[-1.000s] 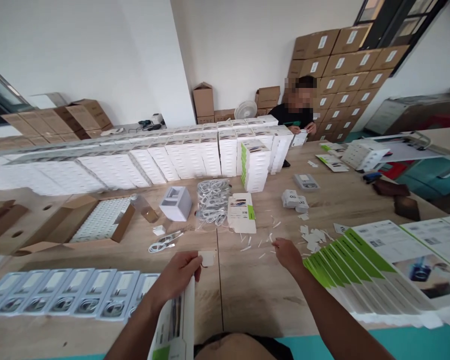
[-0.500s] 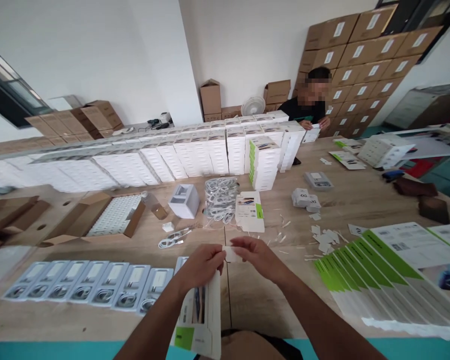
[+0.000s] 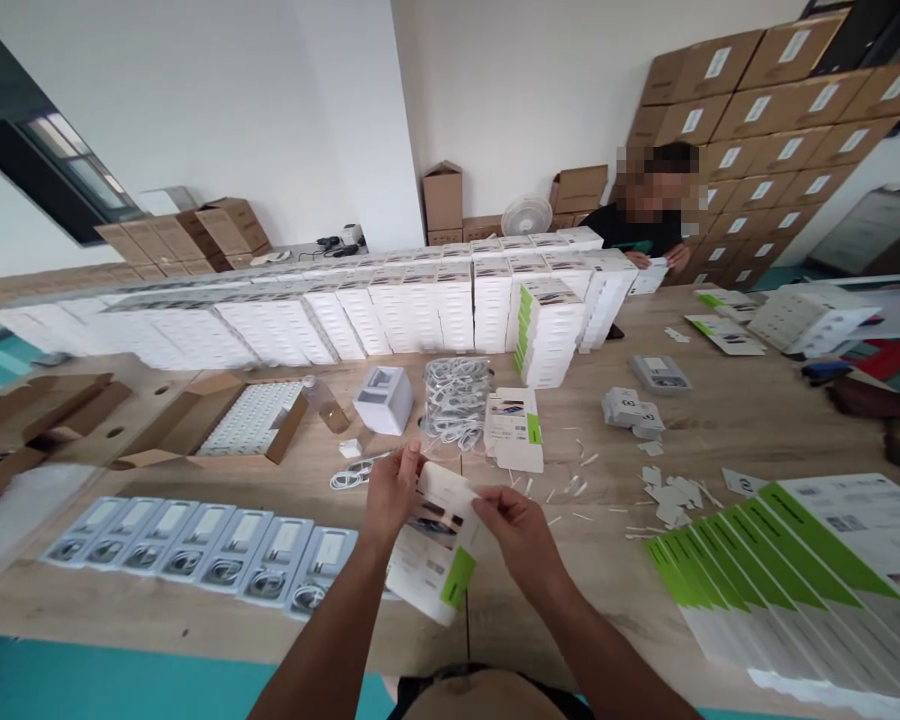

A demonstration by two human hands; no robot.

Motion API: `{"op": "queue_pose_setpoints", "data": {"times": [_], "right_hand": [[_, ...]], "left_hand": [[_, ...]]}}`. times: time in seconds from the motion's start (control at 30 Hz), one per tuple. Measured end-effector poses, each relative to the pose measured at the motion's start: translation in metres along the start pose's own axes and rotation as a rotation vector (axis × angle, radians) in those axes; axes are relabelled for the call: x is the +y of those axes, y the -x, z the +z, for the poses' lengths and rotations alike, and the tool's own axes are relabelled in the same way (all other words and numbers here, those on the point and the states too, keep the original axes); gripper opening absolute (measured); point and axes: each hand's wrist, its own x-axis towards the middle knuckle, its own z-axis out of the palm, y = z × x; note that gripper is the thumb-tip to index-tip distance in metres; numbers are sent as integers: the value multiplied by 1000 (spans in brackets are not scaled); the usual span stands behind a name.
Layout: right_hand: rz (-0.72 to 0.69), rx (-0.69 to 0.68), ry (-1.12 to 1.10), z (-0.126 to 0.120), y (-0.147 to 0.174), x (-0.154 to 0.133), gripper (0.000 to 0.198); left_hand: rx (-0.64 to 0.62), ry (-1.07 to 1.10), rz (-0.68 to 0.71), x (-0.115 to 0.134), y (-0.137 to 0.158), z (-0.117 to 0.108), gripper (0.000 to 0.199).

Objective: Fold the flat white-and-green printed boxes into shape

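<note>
Between my hands is a flat printed box (image 3: 429,545), white with a green patch and a dark picture, tilted above the table. My left hand (image 3: 391,500) grips its upper left edge, thumb on top. At the upper right edge, my right hand (image 3: 516,525) pinches the card between thumb and fingers. A similar printed box (image 3: 514,430) lies just beyond, beside a bundle of white cables (image 3: 457,400). Left of my hands is a row of blue-white trays (image 3: 229,550) holding coiled cables and white pieces.
Fanned green-and-white cartons (image 3: 750,560) cover the right side. White card scraps (image 3: 675,497) lie nearby. A carton of white adapters (image 3: 251,418), a bottle (image 3: 328,408) and a white box (image 3: 382,400) stand left. Stacked white boxes (image 3: 420,310) line the back; another person (image 3: 645,225) sits behind.
The small white piece between my fingertips is no longer visible. The printed box has come up and turned between both hands, and my right hand now grips it too. The view has shifted left.
</note>
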Motion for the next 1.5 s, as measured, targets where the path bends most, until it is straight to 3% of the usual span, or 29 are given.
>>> {"op": "queue_pose_setpoints", "data": {"times": [0.13, 0.2, 0.3, 0.47, 0.63, 0.77, 1.07, 1.23, 1.4, 1.5], "right_hand": [[-15, 46, 7, -17, -13, -9, 34], [-50, 33, 53, -22, -16, -16, 31], [-220, 31, 202, -24, -17, -29, 23], [-624, 45, 570, -24, -16, -50, 12], [-1034, 22, 834, -31, -18, -64, 25], [-1181, -56, 960, -40, -20, -68, 38], [-1234, -58, 1065, -38, -19, -72, 41], [-1114, -12, 973, -38, -20, -75, 31], [-845, -231, 846, -47, -21, -86, 24], [-769, -364, 821, -53, -20, -93, 29]], "left_hand": [[-551, 292, -74, 17, 10, -16, 46], [-730, 379, -88, 23, 12, -23, 49], [-758, 403, -86, 28, 11, -29, 45], [-674, 374, -27, 41, 14, -31, 37], [-692, 533, -14, 51, 21, -32, 42], [-691, 641, -13, 52, 25, -32, 38], [-596, 532, 47, 66, 41, -34, 34], [-495, 561, 72, 64, 47, -22, 36], [-458, 413, 122, 58, 50, -15, 26], [-464, 381, 106, 55, 53, -14, 24]]}}
